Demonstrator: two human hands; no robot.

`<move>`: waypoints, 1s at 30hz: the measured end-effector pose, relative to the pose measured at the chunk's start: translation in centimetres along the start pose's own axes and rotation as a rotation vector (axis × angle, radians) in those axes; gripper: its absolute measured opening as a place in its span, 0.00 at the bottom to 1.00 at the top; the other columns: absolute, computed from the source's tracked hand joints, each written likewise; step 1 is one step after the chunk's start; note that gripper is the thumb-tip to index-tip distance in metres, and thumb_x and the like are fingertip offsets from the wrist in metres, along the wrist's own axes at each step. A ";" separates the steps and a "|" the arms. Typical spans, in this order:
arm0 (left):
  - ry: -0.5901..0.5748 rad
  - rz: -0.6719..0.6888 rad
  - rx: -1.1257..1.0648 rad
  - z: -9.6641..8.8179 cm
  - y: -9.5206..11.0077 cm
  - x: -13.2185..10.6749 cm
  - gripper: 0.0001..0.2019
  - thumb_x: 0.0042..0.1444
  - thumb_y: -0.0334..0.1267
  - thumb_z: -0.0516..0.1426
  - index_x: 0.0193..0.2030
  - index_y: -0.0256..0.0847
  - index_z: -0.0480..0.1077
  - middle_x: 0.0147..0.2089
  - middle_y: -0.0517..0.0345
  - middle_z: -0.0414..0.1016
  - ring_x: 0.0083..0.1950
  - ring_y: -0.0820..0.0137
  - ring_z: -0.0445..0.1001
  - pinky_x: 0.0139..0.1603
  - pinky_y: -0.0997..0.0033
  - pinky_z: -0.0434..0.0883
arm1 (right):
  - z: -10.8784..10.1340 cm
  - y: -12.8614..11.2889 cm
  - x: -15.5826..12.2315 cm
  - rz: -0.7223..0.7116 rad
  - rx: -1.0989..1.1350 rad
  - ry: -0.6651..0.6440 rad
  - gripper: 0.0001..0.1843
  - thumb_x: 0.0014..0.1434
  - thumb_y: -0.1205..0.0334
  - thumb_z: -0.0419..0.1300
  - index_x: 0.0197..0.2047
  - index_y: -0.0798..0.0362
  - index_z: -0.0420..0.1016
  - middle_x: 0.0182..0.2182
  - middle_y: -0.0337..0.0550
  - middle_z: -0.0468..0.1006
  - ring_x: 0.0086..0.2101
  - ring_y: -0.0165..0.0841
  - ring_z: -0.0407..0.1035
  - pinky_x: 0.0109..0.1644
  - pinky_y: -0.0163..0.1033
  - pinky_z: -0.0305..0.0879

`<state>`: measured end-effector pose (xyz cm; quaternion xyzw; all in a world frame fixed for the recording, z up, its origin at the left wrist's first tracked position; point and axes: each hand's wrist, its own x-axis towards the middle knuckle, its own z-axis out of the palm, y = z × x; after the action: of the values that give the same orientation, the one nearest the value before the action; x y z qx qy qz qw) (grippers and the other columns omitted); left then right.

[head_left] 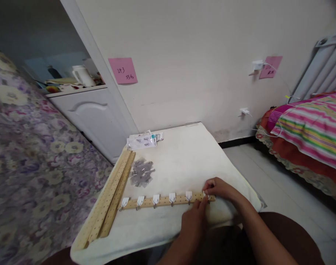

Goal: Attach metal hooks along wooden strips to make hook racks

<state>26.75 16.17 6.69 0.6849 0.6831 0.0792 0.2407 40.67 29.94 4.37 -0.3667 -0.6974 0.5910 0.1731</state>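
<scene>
A narrow wooden strip with small holes (164, 201) lies crosswise near the front of the covered table. Several white adhesive hooks with metal loops sit along it in a row, among them a middle hook (172, 198). At the strip's right end, my right hand (220, 188) is closed in a pinch on the last white hook (204, 193), which the fingers partly cover. My left hand (195, 215) comes from below, its fingers closed together against the strip's front edge beside that same hook. The left fingertips are partly hidden.
Longer perforated wooden strips (112, 202) line the table's left edge. A pile of small grey plastic packets (142, 172) lies beside them, with packaged items (142, 141) at the back. A floral curtain (46, 165) hangs left; a bed (314, 125) stands right.
</scene>
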 end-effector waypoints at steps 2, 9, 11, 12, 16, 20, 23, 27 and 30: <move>-0.012 0.000 0.020 -0.1 0.1 0.0 0.30 0.54 0.31 0.45 0.66 0.51 0.53 0.58 0.48 0.68 0.46 0.55 0.75 0.44 0.58 0.70 | 0.0 0.2 0.1 0.003 0.003 -0.005 0.07 0.41 0.66 0.61 0.27 0.57 0.78 0.21 0.38 0.76 0.24 0.28 0.64 0.30 0.33 0.58; -0.034 0.012 0.085 -0.5 0.2 -0.2 0.31 0.54 0.30 0.46 0.66 0.49 0.51 0.58 0.51 0.67 0.50 0.58 0.74 0.46 0.61 0.71 | 0.1 0.4 0.2 0.008 -0.014 0.002 0.07 0.41 0.66 0.60 0.27 0.57 0.77 0.22 0.38 0.76 0.25 0.29 0.64 0.30 0.34 0.58; -0.017 0.021 0.075 -0.5 0.2 -0.3 0.30 0.54 0.30 0.45 0.65 0.49 0.52 0.57 0.51 0.68 0.50 0.59 0.73 0.47 0.61 0.71 | 0.0 0.2 -0.1 -0.004 0.003 0.007 0.09 0.42 0.65 0.60 0.29 0.57 0.78 0.24 0.39 0.76 0.26 0.29 0.65 0.32 0.34 0.59; -0.010 0.029 0.066 -0.5 0.1 -0.3 0.30 0.54 0.30 0.45 0.65 0.49 0.52 0.57 0.51 0.69 0.51 0.59 0.73 0.47 0.61 0.71 | 0.0 0.0 -0.3 -0.009 0.013 0.017 0.10 0.43 0.64 0.60 0.31 0.57 0.78 0.25 0.39 0.77 0.27 0.29 0.65 0.32 0.34 0.59; 0.027 0.059 0.009 -0.4 -0.1 -0.4 0.30 0.55 0.29 0.45 0.66 0.46 0.52 0.57 0.49 0.69 0.52 0.58 0.73 0.48 0.59 0.71 | -0.2 -0.9 -1.0 -0.023 0.014 0.065 0.11 0.47 0.61 0.58 0.32 0.56 0.77 0.26 0.39 0.76 0.27 0.29 0.65 0.32 0.34 0.60; 0.100 0.094 -0.071 0.4 -0.9 -0.4 0.28 0.56 0.29 0.44 0.65 0.45 0.53 0.57 0.49 0.69 0.54 0.60 0.72 0.52 0.58 0.70 | -0.2 -1.7 -1.3 -0.010 -0.029 0.105 0.10 0.48 0.62 0.56 0.32 0.56 0.76 0.24 0.38 0.75 0.26 0.29 0.64 0.31 0.34 0.59; 0.178 0.160 -0.137 1.2 -1.8 -0.6 0.27 0.58 0.30 0.45 0.64 0.44 0.53 0.58 0.49 0.68 0.55 0.62 0.70 0.55 0.60 0.68 | -0.4 -1.4 -1.1 -0.004 -0.065 0.140 0.10 0.47 0.64 0.55 0.31 0.56 0.75 0.23 0.38 0.74 0.25 0.29 0.63 0.30 0.34 0.58; 0.252 0.317 -0.205 1.2 -2.7 -1.8 0.23 0.60 0.31 0.45 0.62 0.44 0.55 0.58 0.50 0.68 0.56 0.66 0.69 0.56 0.63 0.67 | -0.8 -0.2 -0.6 -0.032 -0.161 0.213 0.10 0.47 0.64 0.53 0.30 0.56 0.75 0.26 0.40 0.76 0.27 0.31 0.65 0.31 0.35 0.60; 0.200 0.367 -0.147 0.4 -3.2 -3.5 0.18 0.61 0.33 0.45 0.57 0.46 0.61 0.50 0.54 0.73 0.47 0.67 0.73 0.48 0.66 0.70 | -0.9 0.3 -0.2 -0.055 -0.210 0.293 0.11 0.48 0.62 0.53 0.31 0.56 0.75 0.28 0.42 0.77 0.30 0.33 0.68 0.35 0.36 0.62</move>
<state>23.84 12.53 5.75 0.7671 0.5598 0.2389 0.2025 41.50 30.40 4.36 -0.4458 -0.7324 0.4501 0.2496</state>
